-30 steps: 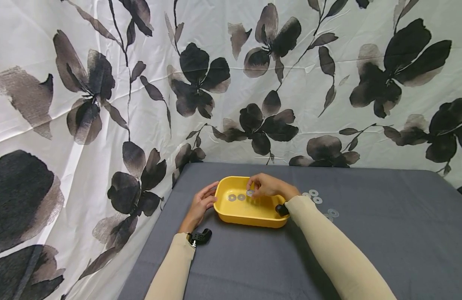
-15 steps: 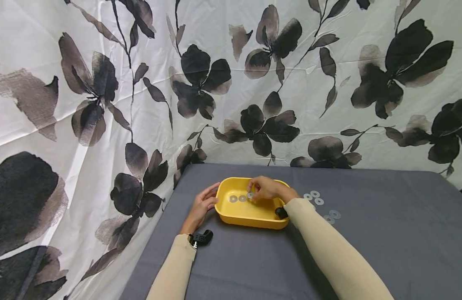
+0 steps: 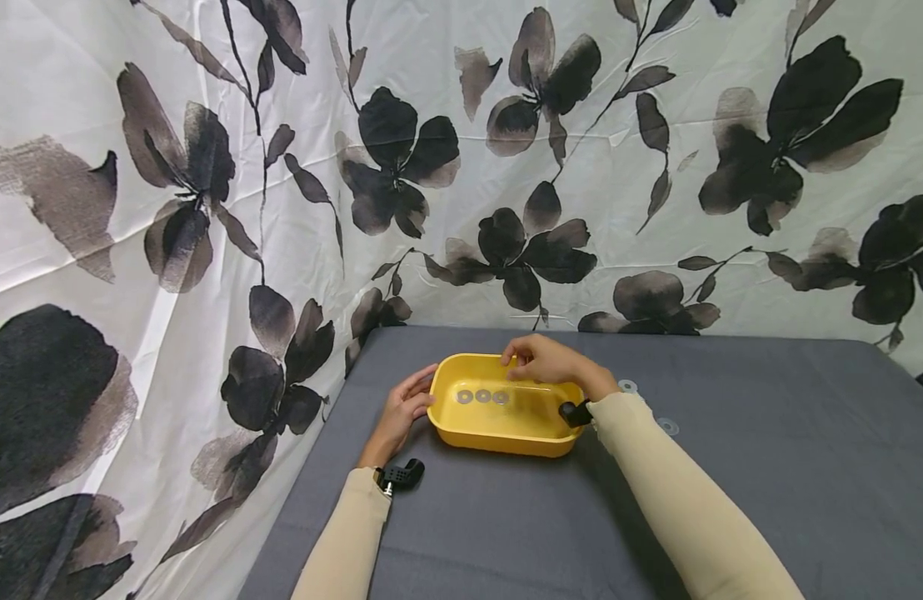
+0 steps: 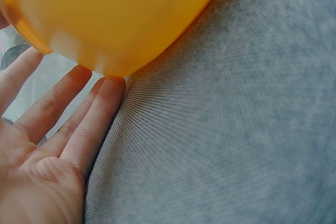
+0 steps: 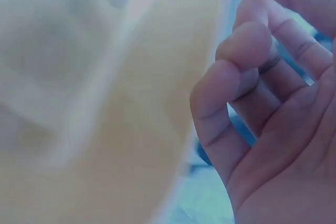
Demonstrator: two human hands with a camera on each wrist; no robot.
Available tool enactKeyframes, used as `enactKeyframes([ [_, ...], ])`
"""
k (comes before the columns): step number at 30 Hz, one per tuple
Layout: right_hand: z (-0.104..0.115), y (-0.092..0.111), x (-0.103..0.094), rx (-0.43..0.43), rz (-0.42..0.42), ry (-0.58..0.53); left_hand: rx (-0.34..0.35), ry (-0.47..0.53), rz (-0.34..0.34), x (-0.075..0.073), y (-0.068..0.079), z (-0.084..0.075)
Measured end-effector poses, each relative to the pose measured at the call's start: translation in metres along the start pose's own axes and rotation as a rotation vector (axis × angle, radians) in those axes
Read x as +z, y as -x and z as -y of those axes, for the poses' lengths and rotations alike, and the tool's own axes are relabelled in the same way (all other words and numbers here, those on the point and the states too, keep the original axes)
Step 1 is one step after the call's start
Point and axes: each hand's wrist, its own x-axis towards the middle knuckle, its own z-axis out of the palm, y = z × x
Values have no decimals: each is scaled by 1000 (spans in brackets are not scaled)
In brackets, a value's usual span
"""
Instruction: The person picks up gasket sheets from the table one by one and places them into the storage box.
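In the head view a yellow plastic tray [image 3: 499,442] sits on the table. Three flat metal washers [image 3: 483,396] lie in a row on its floor, toward the left. My left hand [image 3: 396,417] rests its extended fingertips against the tray's left end; the left wrist view shows those fingers [image 4: 94,124] touching the yellow wall. Over the back right part of the tray hovers my right hand [image 3: 547,364], its fingers loosely bent. The right wrist view shows nothing between that hand's fingers [image 5: 212,103], and the tray blurred beside them.
Right of the tray, more washers [image 3: 667,426] lie on the grey cloth-covered table [image 3: 791,450], some hidden behind the right forearm [image 3: 656,475]. A white curtain with dark flowers [image 3: 431,283] hangs behind the table and along its left side.
The right hand has let go of a washer, which now lies third in the row on the tray floor. That hand has risen and moved right and back; the left hand stays put.
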Motion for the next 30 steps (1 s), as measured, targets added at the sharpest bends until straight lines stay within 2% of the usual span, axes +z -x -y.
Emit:
enactKeyframes([
  [3,3,16,-17,6,-40,-59,0,4,-3,0,0,0],
  [8,-3,50,-44,18,-158,-49,6,-2,-16,-1,0,2],
  [12,-20,82,-57,47,-231,-44,7,1,-21,-2,-1,3],
  [17,-46,120,-61,95,-293,-17,6,2,-18,-1,-1,3],
  [21,-67,141,-56,106,-290,40,13,3,-16,-2,-1,2],
  [26,-87,163,-51,134,-225,108,14,-2,-10,-2,0,2],
  [30,-100,176,-49,124,-179,143,12,-1,-8,-2,0,2],
])
